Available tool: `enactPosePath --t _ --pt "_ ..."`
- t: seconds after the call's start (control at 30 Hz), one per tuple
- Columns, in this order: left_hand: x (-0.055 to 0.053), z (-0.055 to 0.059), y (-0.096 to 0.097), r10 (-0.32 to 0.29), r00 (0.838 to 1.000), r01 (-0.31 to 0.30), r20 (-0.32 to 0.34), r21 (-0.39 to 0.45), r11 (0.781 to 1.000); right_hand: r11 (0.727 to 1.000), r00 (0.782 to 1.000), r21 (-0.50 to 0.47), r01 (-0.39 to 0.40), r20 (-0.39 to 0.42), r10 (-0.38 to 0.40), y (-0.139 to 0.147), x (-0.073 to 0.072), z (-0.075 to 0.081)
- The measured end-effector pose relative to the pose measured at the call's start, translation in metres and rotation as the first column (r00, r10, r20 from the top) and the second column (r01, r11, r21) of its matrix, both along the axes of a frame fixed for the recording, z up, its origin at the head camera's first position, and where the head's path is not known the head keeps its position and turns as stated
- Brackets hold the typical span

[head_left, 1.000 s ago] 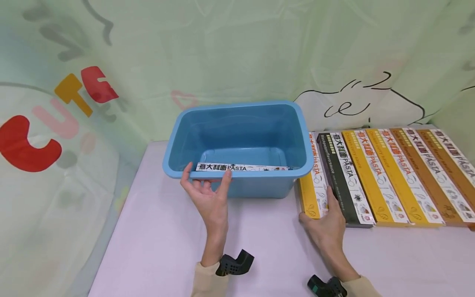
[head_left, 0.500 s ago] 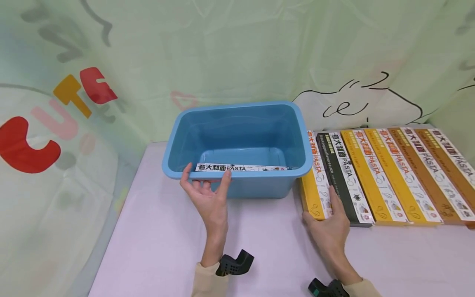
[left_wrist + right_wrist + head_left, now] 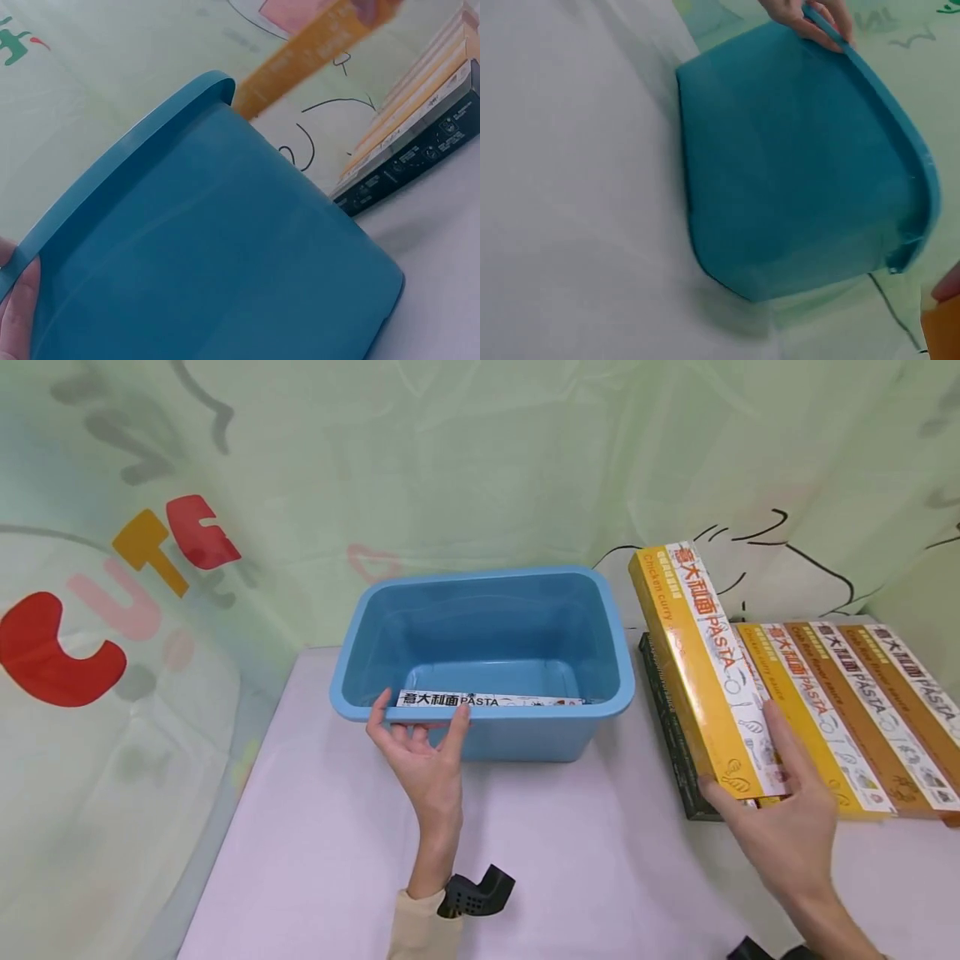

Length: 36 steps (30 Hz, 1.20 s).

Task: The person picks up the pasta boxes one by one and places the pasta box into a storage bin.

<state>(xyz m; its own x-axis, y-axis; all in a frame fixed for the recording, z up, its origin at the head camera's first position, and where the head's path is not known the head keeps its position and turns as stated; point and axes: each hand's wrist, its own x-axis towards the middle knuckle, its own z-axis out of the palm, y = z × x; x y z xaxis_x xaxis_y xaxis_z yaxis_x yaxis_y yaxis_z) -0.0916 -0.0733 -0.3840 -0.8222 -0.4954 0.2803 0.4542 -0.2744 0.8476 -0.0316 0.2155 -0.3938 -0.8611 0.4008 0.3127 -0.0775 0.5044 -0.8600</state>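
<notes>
My left hand (image 3: pixel 423 764) grips the front rim of a blue plastic tub (image 3: pixel 525 735), thumb and fingers on either side of the lip. Inside, along the front wall, lies a pasta box (image 3: pixel 491 700) showing its white printed side. My right hand (image 3: pixel 791 827) holds a yellow chicken curry pasta box (image 3: pixel 708 685) by its near end, raised and tilted above the row. Under it a black pasta box (image 3: pixel 671 735) is partly covered. In the left wrist view the lifted yellow box (image 3: pixel 307 56) shows behind the tub; only its corner (image 3: pixel 941 326) appears in the right wrist view.
Right of the held box lie another yellow pasta box (image 3: pixel 832 735) and two brown ones (image 3: pixel 873 727), side by side on the pale tablecloth (image 3: pixel 555 860). A printed curtain (image 3: pixel 480 460) hangs close behind the tub and boxes.
My right hand has lifted the leftmost yellow pasta box off the table and carried it right, over the black box and its neighbour. My left hand and the tub have stayed put.
</notes>
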Motion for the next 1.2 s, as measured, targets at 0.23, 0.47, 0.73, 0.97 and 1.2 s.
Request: enactPosePath --t 0.23,0.47,0.73,0.97,1.2 --pt "-0.001 0.001 0.003 -0.007 1.000 0.007 -0.004 -0.004 1.000 0.964 0.970 0.174 -0.200 -0.102 0.220 0.020 -0.019 0.040" --pt "0.000 0.001 0.002 0.013 1.000 -0.013 0.010 -0.015 1.000 0.823 0.865 0.334 -0.460 -0.039 0.500 0.010 -0.057 0.096" --pt "0.003 0.000 0.003 0.016 1.000 -0.016 0.012 -0.017 1.000 0.578 0.703 0.478 -0.661 0.126 0.700 -0.012 -0.103 0.145" --pt "0.004 0.000 0.002 0.016 1.000 -0.016 0.010 -0.040 0.999 0.381 0.597 0.540 -0.751 0.308 0.741 -0.044 -0.140 0.153" --pt "0.005 -0.001 0.003 0.014 1.000 -0.013 0.026 -0.025 1.000 0.250 0.481 0.477 -0.842 0.456 0.749 -0.069 -0.171 0.149"
